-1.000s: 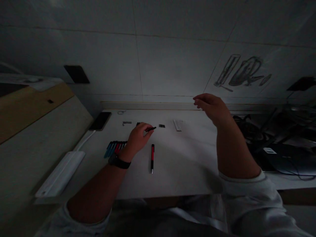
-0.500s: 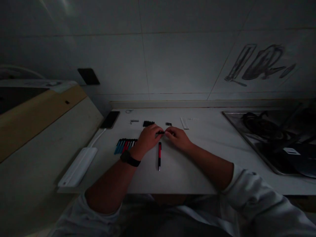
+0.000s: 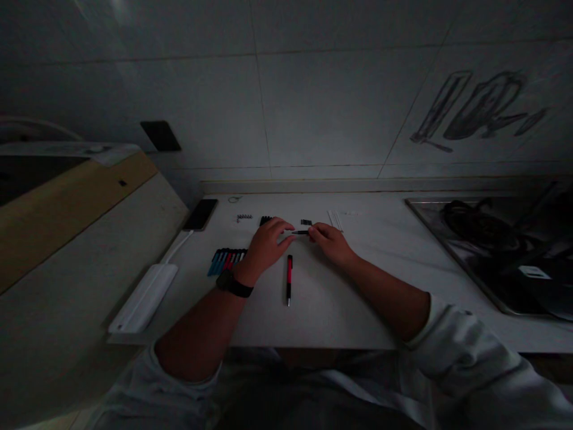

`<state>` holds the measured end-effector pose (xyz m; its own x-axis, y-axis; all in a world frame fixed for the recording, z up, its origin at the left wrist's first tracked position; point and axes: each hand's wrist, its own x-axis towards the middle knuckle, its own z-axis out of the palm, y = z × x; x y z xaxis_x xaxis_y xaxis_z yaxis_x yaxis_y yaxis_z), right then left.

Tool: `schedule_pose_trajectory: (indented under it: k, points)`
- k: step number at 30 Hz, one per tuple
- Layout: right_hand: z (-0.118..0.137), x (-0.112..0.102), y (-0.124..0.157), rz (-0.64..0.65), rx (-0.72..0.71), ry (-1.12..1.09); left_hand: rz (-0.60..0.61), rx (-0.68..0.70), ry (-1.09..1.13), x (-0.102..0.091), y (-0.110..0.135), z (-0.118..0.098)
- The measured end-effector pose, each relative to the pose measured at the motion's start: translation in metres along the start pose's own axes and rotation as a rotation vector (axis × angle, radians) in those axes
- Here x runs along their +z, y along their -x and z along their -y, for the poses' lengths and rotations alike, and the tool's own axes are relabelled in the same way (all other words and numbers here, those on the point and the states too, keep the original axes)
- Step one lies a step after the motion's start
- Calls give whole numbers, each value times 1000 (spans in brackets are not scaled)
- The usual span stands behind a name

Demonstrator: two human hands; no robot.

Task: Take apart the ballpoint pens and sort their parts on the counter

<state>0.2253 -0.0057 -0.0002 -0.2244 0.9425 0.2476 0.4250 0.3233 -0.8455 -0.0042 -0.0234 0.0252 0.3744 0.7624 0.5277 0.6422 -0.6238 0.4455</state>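
My left hand (image 3: 267, 245) and my right hand (image 3: 330, 241) meet over the white counter (image 3: 358, 280), both pinched on a thin black pen part (image 3: 299, 232) held level between them. A watch is on my left wrist. A finished red and black pen (image 3: 289, 279) lies on the counter just in front of my hands. A row of blue, red and white pen barrels (image 3: 227, 260) lies left of my left hand. Small black parts (image 3: 265, 220) and more black bits (image 3: 306, 222) sit behind my hands.
A dark phone (image 3: 201, 214) lies at the back left, its cable running to a white power bank (image 3: 144, 297). Small springs (image 3: 244, 217) and white refills (image 3: 335, 219) lie by the wall. A steel sink (image 3: 487, 245) with dark items is at the right.
My right hand came down from in front of the wall to meet my left hand on the black pen part. The two hands then drew slightly apart along it.
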Motion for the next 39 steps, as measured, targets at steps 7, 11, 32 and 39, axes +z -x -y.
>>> schedule_pose_trajectory:
  k: [7,11,32,39]
  points:
    - [1,2,1,25,21,-26,2,24,10,-1,-2,-4]
    - [2,2,3,33,14,-25,-14,38,32,0,-2,-3]
    - [-4,8,1,111,43,-324,-141,74,68,4,-2,0]
    - [-5,10,0,124,36,-362,-140,63,58,5,-2,0]
